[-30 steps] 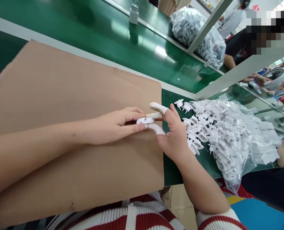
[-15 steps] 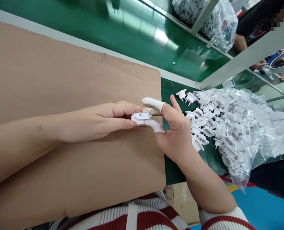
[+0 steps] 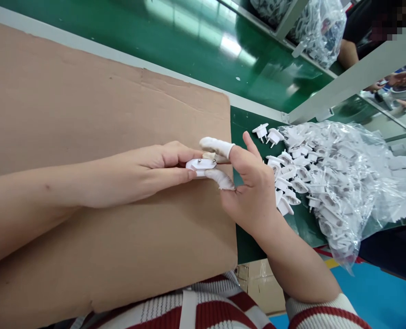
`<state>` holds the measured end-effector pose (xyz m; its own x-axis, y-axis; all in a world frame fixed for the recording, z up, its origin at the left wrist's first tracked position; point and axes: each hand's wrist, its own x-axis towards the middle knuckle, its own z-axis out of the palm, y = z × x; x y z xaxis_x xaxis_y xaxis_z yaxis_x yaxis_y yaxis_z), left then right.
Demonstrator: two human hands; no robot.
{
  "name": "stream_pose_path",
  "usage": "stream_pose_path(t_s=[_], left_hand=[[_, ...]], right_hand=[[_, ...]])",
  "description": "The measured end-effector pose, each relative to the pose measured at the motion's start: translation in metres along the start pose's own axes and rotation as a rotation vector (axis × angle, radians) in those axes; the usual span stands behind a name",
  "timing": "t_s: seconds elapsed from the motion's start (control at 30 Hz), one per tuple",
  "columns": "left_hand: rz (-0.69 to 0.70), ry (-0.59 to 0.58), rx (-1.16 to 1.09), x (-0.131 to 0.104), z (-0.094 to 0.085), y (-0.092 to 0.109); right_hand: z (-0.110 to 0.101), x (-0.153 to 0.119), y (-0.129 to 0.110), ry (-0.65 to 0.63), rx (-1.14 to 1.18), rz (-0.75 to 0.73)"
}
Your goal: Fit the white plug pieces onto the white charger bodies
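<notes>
A small white plastic plug piece [image 3: 200, 165] with two metal pins on its upper side is held between both hands above the cardboard [image 3: 103, 246]. My left hand [image 3: 162, 165] pinches its left end between thumb and fingers. From the other side, my right hand [image 3: 246, 176] grips the right end with thumb and fingertips wrapped in white finger covers. Its index finger is raised over the piece, and another finger stands away from it. The fingers hide part of the piece's far side.
White plug parts [image 3: 287, 180] lie loose on the green table at right, beside a clear plastic bag [image 3: 350, 183] full of them. Behind runs a grey metal frame [image 3: 312, 98]. Another filled bag [image 3: 321, 32] sits near another person's arm [image 3: 347, 55] at the back.
The plug piece has tilted slightly between the fingers, its pinned face looking a little different. Both hands keep their hold. The whole view has shifted slightly.
</notes>
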<state>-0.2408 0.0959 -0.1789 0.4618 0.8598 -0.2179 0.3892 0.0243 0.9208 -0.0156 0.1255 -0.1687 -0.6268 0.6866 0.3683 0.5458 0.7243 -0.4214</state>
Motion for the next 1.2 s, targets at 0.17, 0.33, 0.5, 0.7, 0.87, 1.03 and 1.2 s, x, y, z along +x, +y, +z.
stream_pose_path(t_s=[0.17,0.33,0.5,0.7,0.87,1.03,1.2], left_hand=[[0.012,-0.035,-0.081,0.003,-0.005,0.0],[0.015,0.0,-0.07,0.004,-0.001,0.001],[0.047,0.083,0.004,0.004,0.009,0.001],[0.027,0.001,0.003,0.004,-0.003,-0.004],[-0.014,-0.047,-0.018,0.004,-0.01,-0.006],[0.062,-0.023,-0.004,0.004,0.0,0.0],[0.017,0.016,0.039,0.003,-0.001,-0.003]], right_hand=[[-0.001,0.001,-0.001,0.006,0.029,-0.008],[0.0,0.001,-0.003,0.002,0.002,-0.001],[-0.001,0.0,-0.003,0.016,0.015,-0.022],[-0.002,0.0,-0.003,0.003,0.005,-0.009],[-0.001,0.001,-0.005,0.017,0.014,-0.005],[0.0,0.0,-0.005,0.011,0.017,0.003],[-0.001,0.0,-0.004,0.023,0.012,-0.004]])
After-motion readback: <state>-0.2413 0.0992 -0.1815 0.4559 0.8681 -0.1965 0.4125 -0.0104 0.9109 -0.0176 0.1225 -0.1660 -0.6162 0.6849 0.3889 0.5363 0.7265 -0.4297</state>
